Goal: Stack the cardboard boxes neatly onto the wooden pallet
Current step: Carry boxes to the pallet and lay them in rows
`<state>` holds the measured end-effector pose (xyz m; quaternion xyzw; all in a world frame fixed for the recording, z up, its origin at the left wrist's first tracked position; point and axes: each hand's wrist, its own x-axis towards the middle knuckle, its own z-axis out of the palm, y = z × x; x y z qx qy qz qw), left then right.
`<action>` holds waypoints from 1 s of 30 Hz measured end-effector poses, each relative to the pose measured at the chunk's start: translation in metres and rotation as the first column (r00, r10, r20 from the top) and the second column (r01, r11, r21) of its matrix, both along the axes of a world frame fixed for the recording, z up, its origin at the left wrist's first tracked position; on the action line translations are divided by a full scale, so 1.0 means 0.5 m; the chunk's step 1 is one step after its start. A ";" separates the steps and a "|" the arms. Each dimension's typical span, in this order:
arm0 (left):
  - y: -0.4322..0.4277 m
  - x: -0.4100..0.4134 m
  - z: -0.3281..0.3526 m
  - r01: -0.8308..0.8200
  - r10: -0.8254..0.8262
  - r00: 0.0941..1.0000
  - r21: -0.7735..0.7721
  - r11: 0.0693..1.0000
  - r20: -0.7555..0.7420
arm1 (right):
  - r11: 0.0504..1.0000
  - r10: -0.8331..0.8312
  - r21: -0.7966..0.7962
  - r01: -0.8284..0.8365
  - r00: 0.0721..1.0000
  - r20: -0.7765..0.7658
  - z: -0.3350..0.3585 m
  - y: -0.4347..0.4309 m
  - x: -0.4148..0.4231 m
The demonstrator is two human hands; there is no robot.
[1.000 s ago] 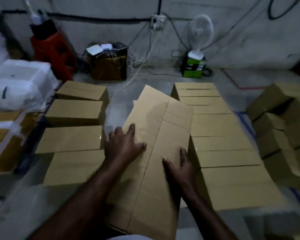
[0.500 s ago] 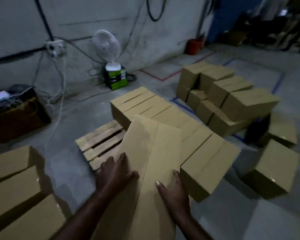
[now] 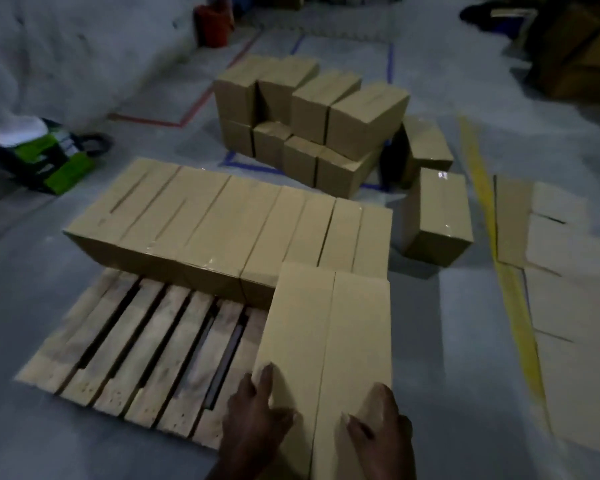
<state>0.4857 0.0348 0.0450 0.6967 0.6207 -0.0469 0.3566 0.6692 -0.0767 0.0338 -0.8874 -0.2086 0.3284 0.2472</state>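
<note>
As the view swings off the wall and onto the load, I've got the long tan cardboard box [image 3: 329, 341] lined up over the right front corner of the slatted wooden pallet [image 3: 136, 341]. Half a second back it was still angled across the slats. Now its far end sits right up against the row of tan cardboard boxes [image 3: 229, 220] filling the pallet's far half. The left grip [image 3: 257, 417] lies spread on the box's near left edge, thumb on top and fingers straight, clasping nothing. The right grip [image 3: 381, 427] rests flat and relaxed on the near right corner. I can't tell whether the box is fully down on the slats yet. My read is that this one starts the second row, so the front half is only beginning to fill and bare slats remain to its left. Next it wants squaring flush with the row's right end. Plenty more is waiting: the loose heap of tan cartons [image 3: 312, 116] on the grey floor beyond, and a single taped carton [image 3: 437, 216] just right of the pallet.
</note>
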 end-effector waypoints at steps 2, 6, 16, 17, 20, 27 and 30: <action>-0.002 0.028 -0.118 0.024 -0.024 1.000 0.004 1.000 -0.012 | 0.998 -0.022 -0.052 0.025 0.999 0.049 -0.095 -0.003 0.017; -0.014 0.079 -0.352 0.024 -0.026 0.999 -0.052 0.998 -0.042 | 0.985 -0.172 0.028 0.170 0.980 0.099 -0.331 -0.030 0.040; -0.030 0.109 -0.624 0.011 -0.012 1.000 -0.036 0.999 -0.021 | 0.990 -0.135 -0.025 0.137 0.988 0.079 -0.641 -0.064 0.083; -0.028 0.112 -0.627 0.019 -0.019 1.000 -0.049 0.999 -0.006 | 0.992 -0.122 -0.016 0.124 0.988 0.095 -0.647 -0.065 0.086; -0.034 0.118 -0.637 -0.034 0.037 0.998 -0.057 0.998 0.047 | 0.994 -0.108 0.005 0.108 0.989 0.102 -0.660 -0.064 0.092; -0.028 0.120 -0.646 -0.098 0.104 0.990 -0.067 0.993 0.092 | 0.997 -0.066 0.048 0.060 0.989 0.136 -0.676 -0.065 0.094; -0.021 0.124 -0.652 -0.106 0.113 0.986 -0.063 0.992 0.119 | 0.998 -0.043 0.059 0.034 0.988 0.150 -0.680 -0.057 0.098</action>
